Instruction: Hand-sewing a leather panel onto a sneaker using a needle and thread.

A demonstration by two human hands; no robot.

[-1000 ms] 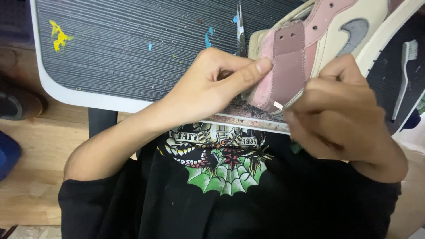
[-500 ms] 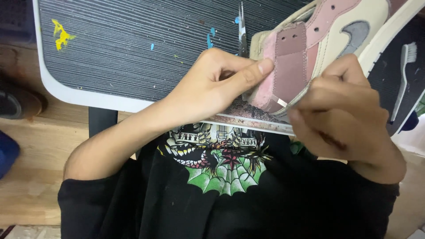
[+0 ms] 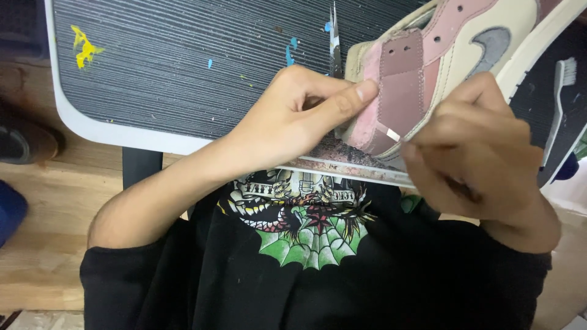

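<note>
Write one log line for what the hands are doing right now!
left hand: grips sneaker heel, thumb on pink panel | right hand: pinches small pale strip at heel | below: ribbed dark mat | brush at right

The left hand (image 3: 293,119) presses its thumb against the pink shoe (image 3: 428,73); the right hand (image 3: 474,150) pinches a small white piece (image 3: 393,135) at its heel.

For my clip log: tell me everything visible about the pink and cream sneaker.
The pink and cream low-top sneaker looks suede-like, with dusty pink and mauve panels, a grey side emblem, punched holes and a pale sole edge. It is tilted, its heel toward the person above the ribbed grey mat. The left hand presses a thumb on the heel; the right hand pinches a small pale tab there.
</note>
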